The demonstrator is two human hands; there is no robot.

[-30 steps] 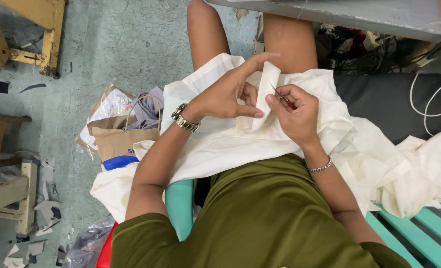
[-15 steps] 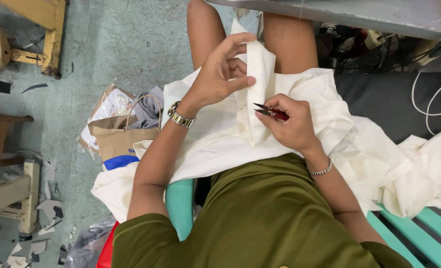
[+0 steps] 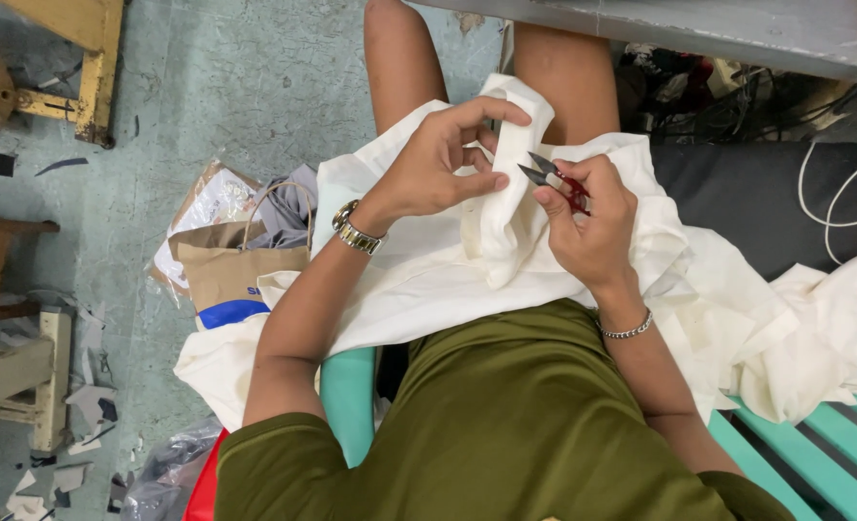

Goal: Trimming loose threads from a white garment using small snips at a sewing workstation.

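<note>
Seated over a littered concrete floor, you have cream cloth (image 3: 448, 270) across your lap. Your left hand (image 3: 438, 169) pinches its folded strap (image 3: 505, 183) upright; your right hand (image 3: 587, 217) grips red thread snips (image 3: 552, 176), blades parted beside it. Soft, limp fabric: hold near the fold.

- The teal slatted bench (image 3: 814, 453) carries the seated person and a heap of cream cloth (image 3: 814, 338) at its right end.
- Left of the bench, the grey-green concrete floor (image 3: 255, 87) holds a brown paper bag (image 3: 226, 270), scattered paper scraps (image 3: 71, 453) and a crumpled clear plastic bag (image 3: 163, 473).
</note>
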